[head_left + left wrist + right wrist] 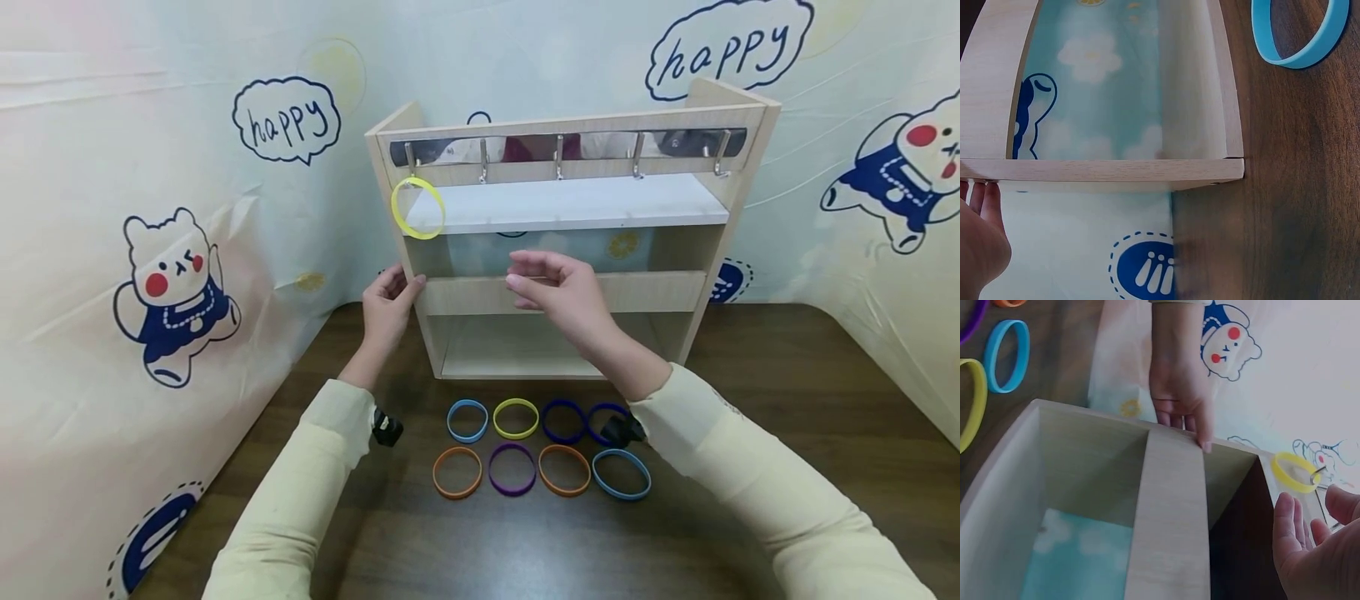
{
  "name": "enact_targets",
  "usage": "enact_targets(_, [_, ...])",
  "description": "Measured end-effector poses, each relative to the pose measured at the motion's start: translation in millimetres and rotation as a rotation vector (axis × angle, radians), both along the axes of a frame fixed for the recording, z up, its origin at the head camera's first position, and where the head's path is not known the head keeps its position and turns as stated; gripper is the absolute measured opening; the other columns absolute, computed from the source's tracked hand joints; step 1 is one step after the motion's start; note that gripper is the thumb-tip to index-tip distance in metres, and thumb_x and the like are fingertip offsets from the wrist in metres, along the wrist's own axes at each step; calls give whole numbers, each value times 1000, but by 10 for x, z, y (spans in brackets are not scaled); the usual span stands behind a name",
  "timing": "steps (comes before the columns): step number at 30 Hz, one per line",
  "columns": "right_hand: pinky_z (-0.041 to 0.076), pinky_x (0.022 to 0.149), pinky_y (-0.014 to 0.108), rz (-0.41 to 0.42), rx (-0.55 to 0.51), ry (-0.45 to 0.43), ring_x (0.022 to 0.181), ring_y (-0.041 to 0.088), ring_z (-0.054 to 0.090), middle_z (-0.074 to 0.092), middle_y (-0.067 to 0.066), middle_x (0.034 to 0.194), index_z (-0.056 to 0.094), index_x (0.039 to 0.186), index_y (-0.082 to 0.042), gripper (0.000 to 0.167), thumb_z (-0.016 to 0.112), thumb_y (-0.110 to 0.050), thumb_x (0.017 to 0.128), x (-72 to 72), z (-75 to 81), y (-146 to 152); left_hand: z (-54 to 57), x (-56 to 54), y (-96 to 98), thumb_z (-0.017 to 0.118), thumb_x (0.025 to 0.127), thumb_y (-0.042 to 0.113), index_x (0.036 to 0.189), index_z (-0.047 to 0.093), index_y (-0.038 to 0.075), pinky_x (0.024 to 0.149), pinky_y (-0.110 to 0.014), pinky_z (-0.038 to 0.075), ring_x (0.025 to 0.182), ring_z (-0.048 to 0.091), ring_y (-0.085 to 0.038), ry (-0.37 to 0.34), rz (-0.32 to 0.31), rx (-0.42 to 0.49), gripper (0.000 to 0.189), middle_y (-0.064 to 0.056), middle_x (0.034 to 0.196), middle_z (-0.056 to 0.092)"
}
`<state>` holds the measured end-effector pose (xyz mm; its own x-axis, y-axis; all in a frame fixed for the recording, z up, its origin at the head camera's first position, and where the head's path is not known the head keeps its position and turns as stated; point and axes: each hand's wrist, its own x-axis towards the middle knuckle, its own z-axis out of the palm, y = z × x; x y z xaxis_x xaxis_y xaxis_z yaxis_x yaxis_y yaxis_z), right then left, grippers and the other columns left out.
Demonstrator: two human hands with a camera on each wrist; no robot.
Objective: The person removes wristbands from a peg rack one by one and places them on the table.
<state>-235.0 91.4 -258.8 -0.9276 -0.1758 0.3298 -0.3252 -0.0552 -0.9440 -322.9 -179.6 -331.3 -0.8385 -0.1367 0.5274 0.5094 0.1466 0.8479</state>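
Observation:
A small wooden shelf unit (570, 293) stands on the table with a row of metal hooks along its top. One yellow silicone wristband (417, 235) hangs from the leftmost hook. My left hand (388, 310) grips the unit's left side panel, thumb at its front edge; in the left wrist view the fingers (990, 209) lie against the panel's outer face. My right hand (561, 293) is raised in front of the unit's middle, fingers loosely bent and holding nothing. From the right wrist, the same hand (1316, 550) appears near the yellow band.
Several wristbands lie in two rows on the dark wooden table (480, 550): light blue (467, 439), yellow (516, 436), dark blue (564, 440), orange (457, 496), purple (512, 492). A printed cloth (225, 350) hangs behind and beside the table.

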Motion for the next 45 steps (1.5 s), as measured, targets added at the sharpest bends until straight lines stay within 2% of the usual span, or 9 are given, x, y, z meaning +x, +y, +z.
enact_targets(3, [55, 79, 33, 1, -23, -4, 101, 24, 65, 66, 11, 114, 64, 124, -5, 35, 70, -12, 91, -37, 66, -79, 79, 94, 28, 71, 90, 17, 123, 65, 1, 86, -29, 51, 100, 62, -18, -19, -20, 8, 37, -14, 116, 66])
enact_targets(7, [55, 79, 33, 5, -59, -7, 101, 24, 65, 65, 13, 114, 64, 123, -4, 34, 70, -10, 90, -94, 149, -184, 188, 218, 67, 69, 91, 12, 124, 63, -3, 88, -30, 51, 101, 62, -18, -35, -30, -4, 37, -16, 118, 65])
enact_targets(11, [55, 79, 34, 16, -86, -1, 101, 24, 64, 66, 14, 112, 63, 124, -1, 35, 70, -8, 90, -144, 232, -290, 218, 254, 83, 68, 91, 12, 125, 62, -4, 88, -31, 51, 101, 62, -18, -43, -20, -21, 37, -17, 119, 65])
enact_targets(22, [55, 78, 34, 37, -106, -9, 101, 22, 64, 66, 13, 112, 60, 128, 1, 40, 70, -8, 90, -261, 376, -544, 217, 262, 80, 67, 92, 12, 125, 62, -3, 90, -33, 50, 103, 62, -21, -39, -18, -26, 37, -17, 120, 64])
enact_targets(34, [56, 75, 34, -16, -151, -42, 97, 20, 66, 67, 11, 108, 63, 123, -1, 35, 70, -6, 89, -368, 452, -731, 203, 228, 78, 67, 91, 8, 123, 62, -7, 86, -29, 51, 102, 63, -21, -16, -34, 5, 36, -23, 119, 64])
enact_targets(41, [56, 71, 32, -68, -119, -38, 90, 20, 67, 68, 10, 103, 65, 120, -2, 33, 72, -6, 88, -385, 484, -830, 198, 226, 75, 67, 91, 9, 123, 61, -7, 85, -28, 51, 99, 63, -16, -26, -33, 8, 36, -22, 119, 64])
enact_targets(45, [56, 71, 33, -90, -108, -34, 90, 25, 66, 68, 11, 101, 65, 119, -1, 33, 72, -6, 88, -391, 507, -878, 200, 222, 81, 67, 91, 9, 122, 62, -7, 84, -27, 51, 98, 63, -14, -20, -36, 15, 36, -22, 118, 64])
